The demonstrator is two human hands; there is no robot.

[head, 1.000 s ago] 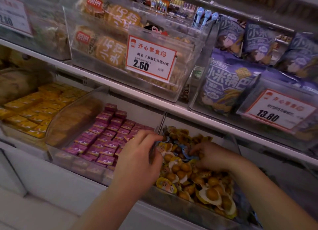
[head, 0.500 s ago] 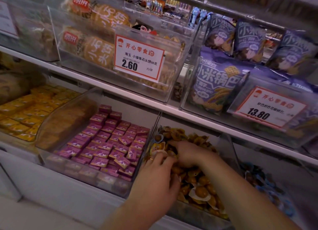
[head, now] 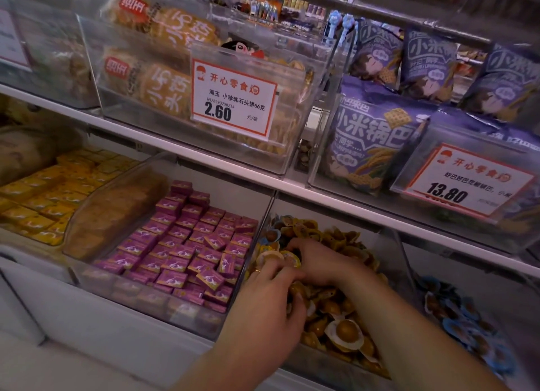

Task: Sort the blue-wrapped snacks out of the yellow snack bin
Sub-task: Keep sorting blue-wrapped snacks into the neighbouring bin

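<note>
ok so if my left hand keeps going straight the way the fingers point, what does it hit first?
Probably the yellow-wrapped snacks piled in the clear bin: the left hand points up and right into that heap, fingers already among them. Just beyond lies the right hand, though depth is hard to judge.

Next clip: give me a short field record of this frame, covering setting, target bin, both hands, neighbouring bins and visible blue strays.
setting: shop shelf with clear bins
target bin: yellow snack bin, heaped with yellow-wrapped snacks
left hand: in the bin, fingers curled among the snacks
right hand: in the bin, fingers buried in the pile
left neighbour: purple packets
right neighbour: blue-wrapped snacks
blue stray: blue-wrapped piece at the bin's back left
</note>
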